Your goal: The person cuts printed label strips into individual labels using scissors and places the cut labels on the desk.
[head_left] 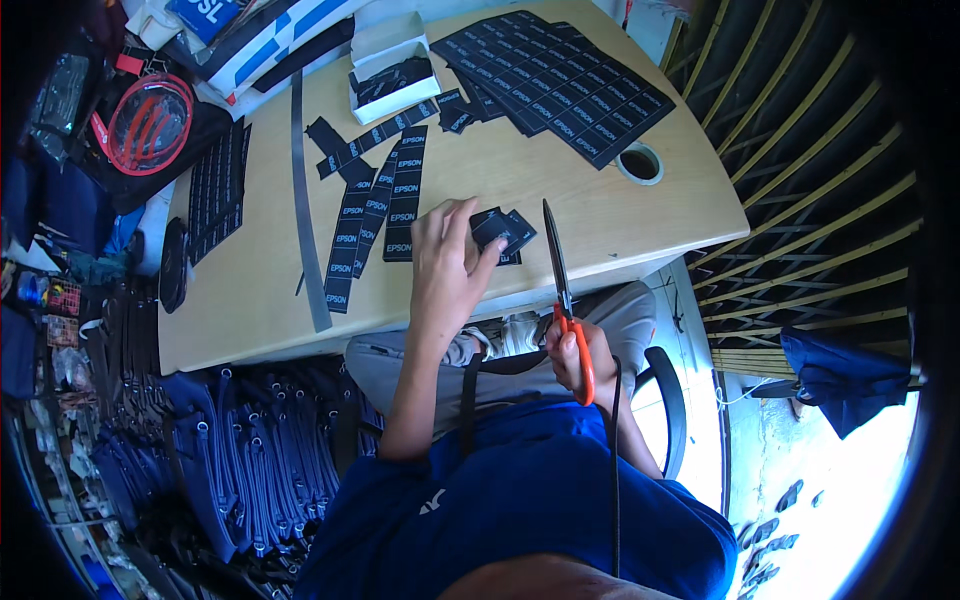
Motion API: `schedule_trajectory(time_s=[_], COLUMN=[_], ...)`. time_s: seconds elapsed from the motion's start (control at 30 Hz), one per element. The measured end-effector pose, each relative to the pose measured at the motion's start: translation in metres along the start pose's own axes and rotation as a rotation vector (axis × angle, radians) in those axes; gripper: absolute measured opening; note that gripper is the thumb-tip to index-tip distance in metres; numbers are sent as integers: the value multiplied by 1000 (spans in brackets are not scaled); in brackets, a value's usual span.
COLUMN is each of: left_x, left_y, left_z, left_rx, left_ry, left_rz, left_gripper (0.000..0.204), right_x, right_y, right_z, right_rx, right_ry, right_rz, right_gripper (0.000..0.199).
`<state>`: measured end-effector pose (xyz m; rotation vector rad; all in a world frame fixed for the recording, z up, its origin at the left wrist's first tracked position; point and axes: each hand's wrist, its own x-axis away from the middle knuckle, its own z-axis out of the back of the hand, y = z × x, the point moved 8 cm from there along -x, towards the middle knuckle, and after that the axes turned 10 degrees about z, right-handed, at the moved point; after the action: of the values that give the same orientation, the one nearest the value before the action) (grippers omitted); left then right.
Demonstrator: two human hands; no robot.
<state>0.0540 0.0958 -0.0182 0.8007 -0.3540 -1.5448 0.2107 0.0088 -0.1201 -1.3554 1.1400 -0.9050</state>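
My left hand [445,262] is over the table, its fingers spread, with the thumb touching a small loose pile of cut black labels [513,232]. In my right hand [583,358], scissors [558,262] with orange handles point away from me, their blades together. Just left of my left hand, several black label strips [405,190] with pale printing lie on the table, some overlapping. Beyond them stands an open white box [395,100] with dark pieces inside. Larger uncut label sheets [560,85] are stacked at the far right.
The wooden table [270,290] has a round cable hole [640,163] at its right. A long dark strip [307,215] crosses its left part. More label sheets [218,190] and a black case [173,265] lie at the left edge. Blue straps [265,450] hang below; a folding gate [810,180] stands right.
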Motion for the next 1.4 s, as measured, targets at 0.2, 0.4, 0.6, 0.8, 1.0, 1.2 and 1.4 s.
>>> schedule_trajectory(time_s=[0.2,0.4,0.6,0.8,1.0,1.2,1.4], left_x=[2,-46,-101,-63,-3,20,34], left_y=[19,5,-9,2,-42,-24,-25], left_z=[-19,-26,-18,-2,12,33,49], left_rx=[-80,-6,-84,-256,-476,-222,-200], left_ry=[-155,-134,-21,168,145,71,218], left_rz=[-186,-170,-184,-157,92,88,120], left_gripper=[32,23,31,45,42,25,33], right_x=[9,7,12,21,10,3,3], right_y=[-3,-6,-3,-12,-8,-13,-12], right_z=[8,14,22,34,27,31,29], right_rx=[-137,-127,-27,297,360,351,301], right_ry=[26,25,15,31,-53,-60,-81], right_rz=[-105,-16,-24,81,32,31,66], right_gripper=[55,55,45,40,38,37,37])
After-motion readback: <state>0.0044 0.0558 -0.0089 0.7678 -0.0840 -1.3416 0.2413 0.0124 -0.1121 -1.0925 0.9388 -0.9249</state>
